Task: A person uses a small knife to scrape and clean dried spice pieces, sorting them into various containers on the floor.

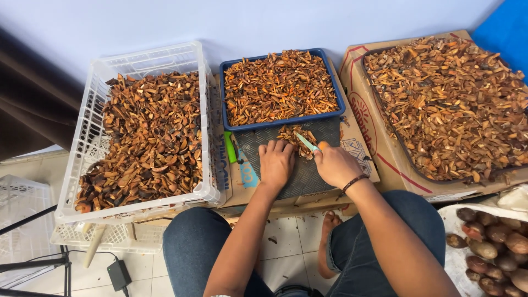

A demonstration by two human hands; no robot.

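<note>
1. Knife (306, 142), pale green blade, lies in the right hand (335, 164), fingers closed around its handle, over a dark textured mat (308, 176).
2. Left hand (276, 162) rests knuckles-up on the mat, fingers curled; whether it holds anything I cannot tell.
3. Brown sliced pieces (297, 135) sit just beyond the fingertips, before the blue tray (335, 88).
4. Risk: the blade is close to the left fingers, so a slip could nick them.

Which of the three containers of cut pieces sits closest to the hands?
The blue tray, directly beyond the left hand and right hand; the white crate and cardboard box flank it.
</note>
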